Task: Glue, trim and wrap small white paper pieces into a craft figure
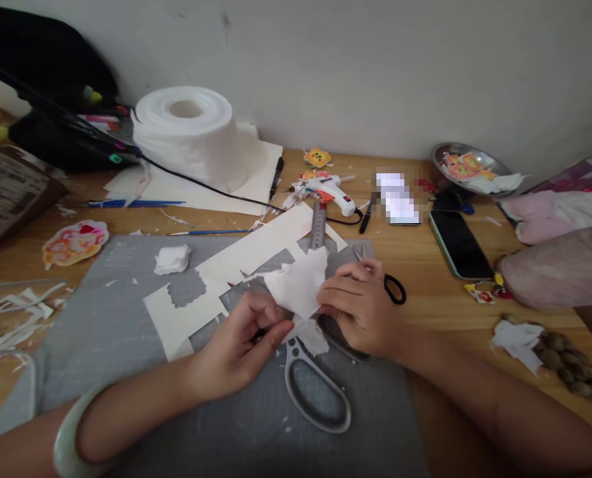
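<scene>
A torn-edged white sheet [298,282], soft like tissue, is held up between my hands above the grey cutting mat [256,425]. My right hand [360,309] is closed on its right edge. My left hand [250,338] has thumb and forefinger pinched at its lower corner. Under them lie grey-handled scissors [343,415], their blades partly hidden, and a crumpled white scrap [311,335]. Cream card [256,249] with cut-out openings lies just behind, with a steel ruler [318,226] across its far end. A folded white pad [172,259] sits on the mat to the left.
A large white roll [189,139] stands at the back left. A glue gun [333,189] lies behind the card. To the right are a phone [460,242], a metal bowl [470,149] of cut pieces and a pink pouch [559,265]. Paper strips [16,325] litter the left side.
</scene>
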A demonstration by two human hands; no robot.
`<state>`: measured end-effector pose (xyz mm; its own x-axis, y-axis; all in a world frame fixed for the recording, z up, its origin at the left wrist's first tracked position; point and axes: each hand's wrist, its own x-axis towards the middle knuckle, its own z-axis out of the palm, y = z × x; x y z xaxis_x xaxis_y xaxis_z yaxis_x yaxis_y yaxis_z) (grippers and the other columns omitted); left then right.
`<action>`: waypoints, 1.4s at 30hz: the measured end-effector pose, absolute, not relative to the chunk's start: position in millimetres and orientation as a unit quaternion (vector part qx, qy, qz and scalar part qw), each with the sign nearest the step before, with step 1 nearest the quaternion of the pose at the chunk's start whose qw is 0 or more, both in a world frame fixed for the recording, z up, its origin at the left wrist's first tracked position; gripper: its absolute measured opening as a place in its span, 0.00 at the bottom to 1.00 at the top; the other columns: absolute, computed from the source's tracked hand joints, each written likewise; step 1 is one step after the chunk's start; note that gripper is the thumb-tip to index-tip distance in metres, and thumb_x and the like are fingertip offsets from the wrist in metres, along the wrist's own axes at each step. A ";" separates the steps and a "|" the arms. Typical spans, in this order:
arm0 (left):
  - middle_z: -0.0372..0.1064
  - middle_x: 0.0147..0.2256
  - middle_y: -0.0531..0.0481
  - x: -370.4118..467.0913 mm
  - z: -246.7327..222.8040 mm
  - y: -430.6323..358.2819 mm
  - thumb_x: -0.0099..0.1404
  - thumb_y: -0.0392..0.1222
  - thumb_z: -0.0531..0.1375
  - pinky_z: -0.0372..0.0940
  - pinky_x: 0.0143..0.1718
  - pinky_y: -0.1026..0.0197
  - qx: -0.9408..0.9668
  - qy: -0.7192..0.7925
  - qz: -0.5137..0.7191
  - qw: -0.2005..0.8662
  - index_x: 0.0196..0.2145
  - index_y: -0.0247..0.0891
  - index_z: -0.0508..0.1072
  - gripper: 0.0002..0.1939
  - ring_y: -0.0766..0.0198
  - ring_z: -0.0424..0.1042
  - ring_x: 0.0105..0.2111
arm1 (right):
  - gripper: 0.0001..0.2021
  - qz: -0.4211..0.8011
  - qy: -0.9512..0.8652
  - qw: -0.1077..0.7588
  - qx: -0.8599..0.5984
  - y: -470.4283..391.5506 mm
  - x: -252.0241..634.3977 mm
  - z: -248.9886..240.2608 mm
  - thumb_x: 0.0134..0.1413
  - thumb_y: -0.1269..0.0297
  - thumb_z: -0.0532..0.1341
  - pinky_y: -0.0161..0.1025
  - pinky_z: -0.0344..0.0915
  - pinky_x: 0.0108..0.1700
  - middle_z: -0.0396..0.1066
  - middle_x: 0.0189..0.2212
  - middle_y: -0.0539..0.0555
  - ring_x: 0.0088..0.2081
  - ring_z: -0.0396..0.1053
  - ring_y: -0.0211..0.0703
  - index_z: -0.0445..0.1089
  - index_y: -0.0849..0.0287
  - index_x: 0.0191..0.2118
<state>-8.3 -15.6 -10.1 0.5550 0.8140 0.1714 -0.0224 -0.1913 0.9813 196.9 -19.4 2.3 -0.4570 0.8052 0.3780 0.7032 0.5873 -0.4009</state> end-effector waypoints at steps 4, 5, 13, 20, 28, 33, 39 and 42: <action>0.50 0.22 0.59 -6.7 -8.0 -16.7 0.63 0.37 0.51 0.50 0.20 0.70 0.645 0.300 0.375 0.594 0.30 0.41 0.53 0.07 0.73 0.50 0.20 | 0.07 0.079 -0.845 0.278 -0.451 -16.0 198.7 0.7 0.45 0.76 0.57 0.45 0.43 0.42 0.72 0.31 0.46 0.36 0.61 0.41 0.67 0.56 0.29; 0.51 0.22 0.59 -6.2 -6.9 -16.8 0.63 0.37 0.52 0.50 0.20 0.71 0.635 0.300 0.377 0.603 0.30 0.41 0.53 0.08 0.73 0.50 0.20 | 0.07 0.075 -0.843 0.280 -0.454 -15.6 198.8 0.5 0.46 0.76 0.57 0.45 0.44 0.42 0.72 0.30 0.46 0.36 0.61 0.41 0.67 0.56 0.29; 0.57 0.14 0.58 -0.1 1.4 -7.8 0.64 0.54 0.44 0.48 0.12 0.71 0.406 0.281 0.151 0.857 0.32 0.38 0.59 0.16 0.73 0.51 0.10 | 0.03 0.122 -0.756 0.416 -0.491 -23.6 195.3 5.0 0.52 0.71 0.55 0.39 0.57 0.34 0.68 0.25 0.50 0.29 0.62 0.38 0.64 0.57 0.31; 0.69 0.32 0.48 2.5 1.1 -8.1 0.53 0.53 0.60 0.62 0.31 0.62 0.342 0.217 0.188 0.894 0.37 0.36 0.69 0.20 0.64 0.68 0.29 | 0.08 0.172 -0.804 0.418 -0.385 -34.3 187.2 10.4 0.52 0.73 0.54 0.39 0.62 0.39 0.69 0.32 0.52 0.36 0.66 0.39 0.63 0.55 0.38; 0.64 0.23 0.53 1.5 0.5 -1.2 0.47 0.44 0.66 0.57 0.26 0.68 0.309 0.267 0.201 0.890 0.28 0.32 0.69 0.14 0.70 0.63 0.24 | 0.07 0.237 -0.752 0.443 -0.426 -33.1 183.6 3.6 0.51 0.72 0.57 0.37 0.62 0.42 0.69 0.36 0.53 0.41 0.66 0.39 0.64 0.56 0.36; 0.63 0.19 0.55 0.2 1.6 0.8 0.37 0.43 0.70 0.51 0.21 0.69 0.333 0.265 0.111 0.898 0.22 0.32 0.69 0.17 0.72 0.58 0.20 | 0.07 0.241 -0.765 0.434 -0.410 -34.6 183.8 4.8 0.51 0.73 0.56 0.37 0.62 0.43 0.68 0.37 0.53 0.41 0.66 0.38 0.64 0.56 0.37; 0.59 0.18 0.56 -6.2 -1.4 0.0 0.37 0.44 0.70 0.50 0.21 0.68 0.368 0.237 0.087 0.895 0.21 0.33 0.68 0.18 0.72 0.55 0.19 | 0.07 0.235 -0.784 0.423 -0.389 -35.1 183.6 5.6 0.51 0.73 0.56 0.39 0.62 0.43 0.68 0.37 0.55 0.42 0.65 0.39 0.64 0.57 0.37; 0.63 0.24 0.52 -6.5 -6.2 -0.6 0.36 0.53 0.69 0.55 0.25 0.66 0.328 0.220 0.145 0.907 0.29 0.32 0.70 0.26 0.70 0.58 0.22 | 0.07 0.241 -0.780 0.419 -0.398 -34.1 183.3 3.7 0.50 0.74 0.56 0.38 0.61 0.44 0.68 0.37 0.54 0.42 0.65 0.39 0.64 0.57 0.37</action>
<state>-6.5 -0.6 -6.2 0.8608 0.4079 -0.3043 -0.1194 0.7432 0.6584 183.3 -34.1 3.7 -0.3326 0.8226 0.4612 0.4193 0.5670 -0.7090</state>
